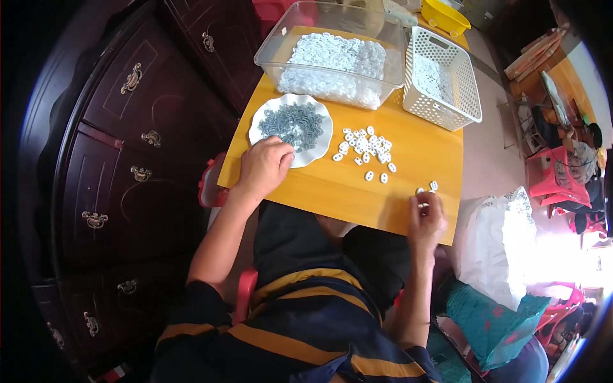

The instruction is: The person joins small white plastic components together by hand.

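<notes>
My left hand [265,167] rests at the near rim of a white scalloped plate [322,148], its fingers closed in a pinch. Anything between those fingertips is hidden. On the plate lies a heap of small grey pieces [290,122]. Close to the table's right edge, my right hand [427,225] has its fingers curled together, and what they hold is too small to make out. Just beyond them lie a few small white pieces [433,186]. A loose cluster of small white oval pieces with dark holes [366,144] is spread over the middle of the table.
A clear plastic bin [268,59] full of white pieces stands at the back of the wooden table [319,195]. Beside it is a white perforated basket [472,102] with more pieces. Dark cabinets [128,153] rise at the left. A white sack [488,249] stands at the right.
</notes>
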